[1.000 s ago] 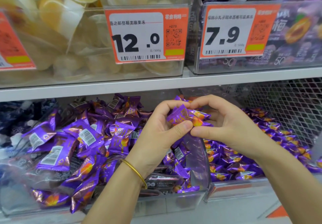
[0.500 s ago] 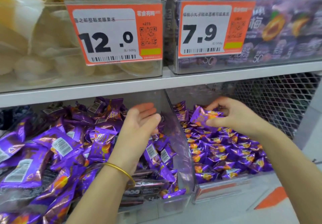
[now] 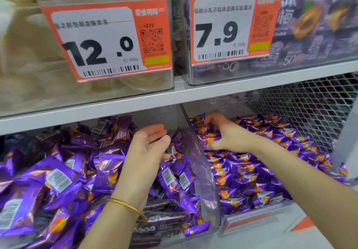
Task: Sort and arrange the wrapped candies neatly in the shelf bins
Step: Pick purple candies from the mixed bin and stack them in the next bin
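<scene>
**Left bin** (image 3: 170,236): heaped with large purple wrapped candies (image 3: 58,181), lying at mixed angles, some barcode side up. Judged light, with crinkly, slippery foil. Best pinched across the body or by a crimped end.

**Left hand** (image 3: 147,152): over this heap, at 9 o'clock from the clear divider (image 3: 201,171). The grip is apart, fingers nearly straight, and it holds nothing. A gold bracelet (image 3: 127,206) is on the wrist.

**Right bin** (image 3: 251,218): filled with small purple wrapped candies (image 3: 242,171). Judged lighter still and easily scattered, so best gathered several at a time.

**Right hand** (image 3: 226,134): at the bin's 12 o'clock end, fingers curled down and touching the pile. Blur hides whether the grip is clamped on a candy.
</scene>
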Tool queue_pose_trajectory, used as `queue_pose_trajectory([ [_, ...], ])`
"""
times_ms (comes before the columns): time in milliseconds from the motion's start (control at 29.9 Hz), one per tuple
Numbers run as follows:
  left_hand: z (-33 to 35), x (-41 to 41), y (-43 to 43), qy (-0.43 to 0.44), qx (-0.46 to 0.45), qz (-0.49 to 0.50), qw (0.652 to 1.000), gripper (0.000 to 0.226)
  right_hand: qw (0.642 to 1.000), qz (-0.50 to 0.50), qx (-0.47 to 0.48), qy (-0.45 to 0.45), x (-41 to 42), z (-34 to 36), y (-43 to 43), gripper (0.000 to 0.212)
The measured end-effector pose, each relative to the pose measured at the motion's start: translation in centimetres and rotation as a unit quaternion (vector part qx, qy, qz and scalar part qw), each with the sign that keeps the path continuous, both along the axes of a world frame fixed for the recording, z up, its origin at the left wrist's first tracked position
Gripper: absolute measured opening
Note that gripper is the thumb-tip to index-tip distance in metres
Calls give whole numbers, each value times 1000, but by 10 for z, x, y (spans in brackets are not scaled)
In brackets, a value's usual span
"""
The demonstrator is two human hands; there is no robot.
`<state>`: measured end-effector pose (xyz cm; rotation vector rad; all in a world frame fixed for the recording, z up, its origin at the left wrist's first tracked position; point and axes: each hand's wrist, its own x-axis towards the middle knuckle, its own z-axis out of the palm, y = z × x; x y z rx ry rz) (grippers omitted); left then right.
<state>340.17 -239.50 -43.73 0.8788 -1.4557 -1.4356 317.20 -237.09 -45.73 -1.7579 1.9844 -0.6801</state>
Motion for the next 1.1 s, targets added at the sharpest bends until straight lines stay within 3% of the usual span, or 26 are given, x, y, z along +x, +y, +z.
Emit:
queue_pose_trajectory([
  [167, 2, 1, 2, -19, 7, 2, 1000, 20, 996, 20, -34, 83, -2, -6, 1, 50],
  [368, 4, 0, 4, -31, 15, 10, 999, 19, 993, 51, -45, 101, 7, -12, 1, 37],
  [735, 13, 10, 4, 13, -1, 15, 1000, 18, 992, 2, -69, 110, 6, 4, 18, 44],
  [869, 14, 22, 3, -79, -91, -9, 993, 24, 979, -59, -165, 103, 19, 26, 35, 35],
  [936, 12, 25, 3, -203, -172, -46, 963, 24, 975, -65, -210, 29, 36, 37, 50, 34],
  [969, 10, 24, 4, -283, -216, -69, 932, 29, 972, -57, -229, -12, 47, 41, 57, 35],
  [1103, -5, 4, 6, -551, -317, -113, 763, 70, 958, -47, -266, -90, 81, 33, 73, 39],
])
